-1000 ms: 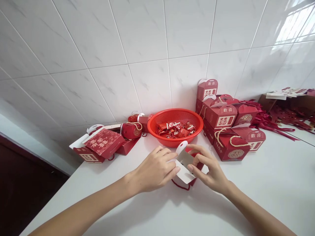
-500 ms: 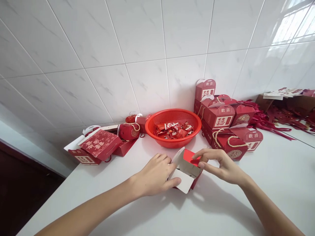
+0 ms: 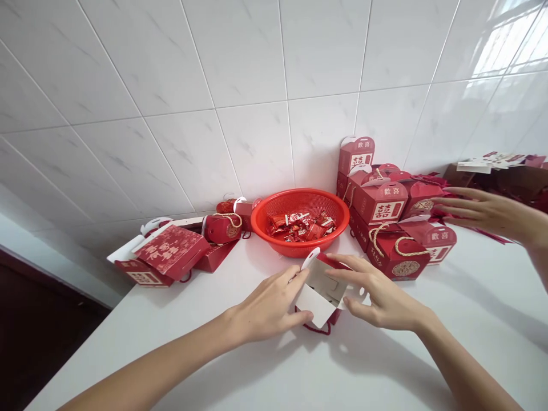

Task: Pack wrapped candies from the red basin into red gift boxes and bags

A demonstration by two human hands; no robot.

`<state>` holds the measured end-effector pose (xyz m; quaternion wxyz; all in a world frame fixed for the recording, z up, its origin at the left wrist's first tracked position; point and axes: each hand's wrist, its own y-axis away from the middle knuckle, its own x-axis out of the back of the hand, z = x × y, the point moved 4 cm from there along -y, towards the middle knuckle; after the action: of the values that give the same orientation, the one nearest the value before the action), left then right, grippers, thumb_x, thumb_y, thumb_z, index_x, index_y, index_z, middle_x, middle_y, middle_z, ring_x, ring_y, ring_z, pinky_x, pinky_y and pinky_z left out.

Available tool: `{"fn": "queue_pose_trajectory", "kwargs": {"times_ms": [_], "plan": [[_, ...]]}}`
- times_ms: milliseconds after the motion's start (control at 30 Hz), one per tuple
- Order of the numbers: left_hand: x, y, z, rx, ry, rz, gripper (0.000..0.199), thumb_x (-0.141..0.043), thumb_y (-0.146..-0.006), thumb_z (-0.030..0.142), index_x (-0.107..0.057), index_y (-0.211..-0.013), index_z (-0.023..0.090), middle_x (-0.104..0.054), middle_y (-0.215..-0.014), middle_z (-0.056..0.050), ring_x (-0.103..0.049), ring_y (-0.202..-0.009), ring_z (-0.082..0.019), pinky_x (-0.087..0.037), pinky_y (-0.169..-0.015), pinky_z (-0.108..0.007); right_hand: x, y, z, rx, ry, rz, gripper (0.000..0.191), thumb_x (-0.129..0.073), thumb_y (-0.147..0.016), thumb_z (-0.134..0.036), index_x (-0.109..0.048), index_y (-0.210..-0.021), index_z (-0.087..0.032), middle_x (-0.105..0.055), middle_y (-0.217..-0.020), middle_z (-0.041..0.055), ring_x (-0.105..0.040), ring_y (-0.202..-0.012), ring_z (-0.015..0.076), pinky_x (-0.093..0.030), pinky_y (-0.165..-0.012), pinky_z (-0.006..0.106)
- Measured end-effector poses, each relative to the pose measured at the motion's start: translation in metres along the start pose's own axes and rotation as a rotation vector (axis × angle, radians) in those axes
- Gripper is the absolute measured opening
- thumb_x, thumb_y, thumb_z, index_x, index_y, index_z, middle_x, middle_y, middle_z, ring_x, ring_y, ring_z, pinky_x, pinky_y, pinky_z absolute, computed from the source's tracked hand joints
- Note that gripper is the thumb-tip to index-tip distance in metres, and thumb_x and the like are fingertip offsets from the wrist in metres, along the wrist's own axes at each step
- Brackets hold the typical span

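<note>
A small red cardboard gift box (image 3: 317, 305) with a pale inside stands on the table, its top flaps spread apart. My left hand (image 3: 274, 305) grips its left side, thumb over the white front flap and fingers by the rounded handle flap. On the opposite side my right hand (image 3: 379, 291) holds the box at its flaps; fingers reach over the red back flap and the thumb lies against the right handle flap. A dark red cord (image 3: 319, 330) hangs at the front. Behind the box is a red plastic basket (image 3: 299, 249) with wrapped candies (image 3: 303, 226).
Closed red gift boxes (image 3: 387, 208) are stacked against the tiled wall, right of the basket. More boxes (image 3: 171, 251) lie at the left table edge. Another person's hand (image 3: 488, 211) reaches in from the right, near dark pink ribbons (image 3: 483, 231) and a cardboard carton (image 3: 456, 174).
My right hand has shifted slightly left over the box, and the red back flap is pushed further back. The box has turned a little, showing its cord. Another person's hand has entered from the right.
</note>
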<state>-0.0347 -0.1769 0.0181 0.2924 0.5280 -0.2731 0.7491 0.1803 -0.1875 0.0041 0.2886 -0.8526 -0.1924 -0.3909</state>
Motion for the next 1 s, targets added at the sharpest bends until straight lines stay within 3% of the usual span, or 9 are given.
{"fn": "queue_pose_trajectory", "kwargs": {"times_ms": [133, 300, 467, 667, 767, 833, 933, 1000], "plan": [[-0.003, 0.000, -0.001, 0.070, 0.259, 0.065, 0.065, -0.079, -0.077, 0.035, -0.056, -0.136, 0.021, -0.067, -0.110, -0.008, -0.066, -0.089, -0.023, -0.057, -0.074, -0.034, 0.002, 0.001, 0.006, -0.035, -0.061, 0.048, 0.072, -0.068, -0.087, -0.042, -0.041, -0.153, -0.029, -0.046, -0.154, 0.0136, -0.050, -0.137, 0.0325, -0.048, -0.108, 0.051], [-0.010, 0.009, -0.013, 0.183, 0.512, 0.131, 0.080, -0.086, -0.069, 0.037, -0.053, -0.141, 0.020, -0.071, -0.110, -0.008, -0.068, -0.086, -0.021, -0.058, -0.075, -0.035, -0.002, 0.002, 0.022, -0.175, -0.194, 0.058, 0.102, -0.082, -0.074, -0.049, -0.026, -0.159, -0.033, -0.040, -0.159, 0.0125, -0.044, -0.142, 0.0347, -0.047, -0.109, 0.052], [-0.021, 0.012, -0.026, 0.220, 0.619, 0.096, 0.084, -0.082, -0.073, 0.038, -0.046, -0.147, 0.019, -0.072, -0.111, -0.010, -0.069, -0.089, -0.022, -0.058, -0.077, -0.036, -0.009, 0.001, 0.031, -0.309, -0.359, 0.073, 0.104, -0.084, -0.071, -0.049, -0.030, -0.158, -0.029, -0.042, -0.157, 0.0145, -0.048, -0.139, 0.0362, -0.050, -0.106, 0.053], [-0.022, 0.005, -0.038, 0.204, 0.545, 0.077, 0.079, -0.080, -0.075, 0.042, -0.046, -0.143, 0.019, -0.066, -0.126, -0.014, -0.068, -0.096, -0.024, -0.057, -0.081, -0.037, -0.017, -0.008, 0.028, -0.407, -0.695, 0.087, 0.085, -0.078, -0.077, -0.052, -0.044, -0.149, -0.023, -0.064, -0.135, 0.0138, -0.065, -0.118, 0.0315, -0.058, -0.093, 0.044], [-0.011, 0.003, -0.040, 0.171, 0.421, 0.080, 0.076, -0.079, -0.075, 0.045, -0.049, -0.142, 0.021, -0.066, -0.127, -0.013, -0.067, -0.095, -0.022, -0.056, -0.079, -0.034, -0.023, -0.010, 0.028, -0.438, -0.693, 0.093, 0.077, -0.074, -0.079, -0.055, -0.049, -0.144, -0.021, -0.069, -0.125, 0.0137, -0.069, -0.108, 0.0299, -0.060, -0.085, 0.041], [0.002, 0.000, -0.040, 0.135, 0.277, 0.052, 0.067, -0.076, -0.077, 0.046, -0.056, -0.136, 0.021, -0.071, -0.107, -0.007, -0.066, -0.083, -0.019, -0.054, -0.071, -0.030, -0.023, -0.010, 0.032, -0.461, -0.576, 0.163, 0.080, -0.073, -0.078, -0.056, -0.046, -0.145, -0.021, -0.068, -0.124, 0.0138, -0.069, -0.104, 0.0301, -0.060, -0.082, 0.043], [0.030, -0.013, -0.045, 0.063, 0.156, 0.075, 0.035, -0.067, -0.084, 0.042, -0.071, -0.110, 0.019, -0.068, -0.075, 0.000, -0.060, -0.066, -0.015, -0.048, -0.064, -0.025, -0.019, -0.009, 0.034, -0.452, -0.362, 0.296, 0.073, -0.071, -0.080, -0.058, -0.050, -0.140, -0.022, -0.069, -0.121, 0.0124, -0.068, -0.103, 0.0306, -0.059, -0.083, 0.046], [0.050, -0.029, -0.056, 0.053, 0.149, 0.168, 0.028, -0.061, -0.087, 0.040, -0.074, -0.098, 0.017, -0.069, -0.075, -0.001, -0.060, -0.066, -0.014, -0.047, -0.065, -0.024, -0.014, -0.009, 0.034, -0.394, -0.299, 0.385, 0.059, -0.067, -0.083, -0.058, -0.058, -0.130, -0.024, -0.069, -0.120, 0.0110, -0.067, -0.108, 0.0303, -0.057, -0.089, 0.048]]}}
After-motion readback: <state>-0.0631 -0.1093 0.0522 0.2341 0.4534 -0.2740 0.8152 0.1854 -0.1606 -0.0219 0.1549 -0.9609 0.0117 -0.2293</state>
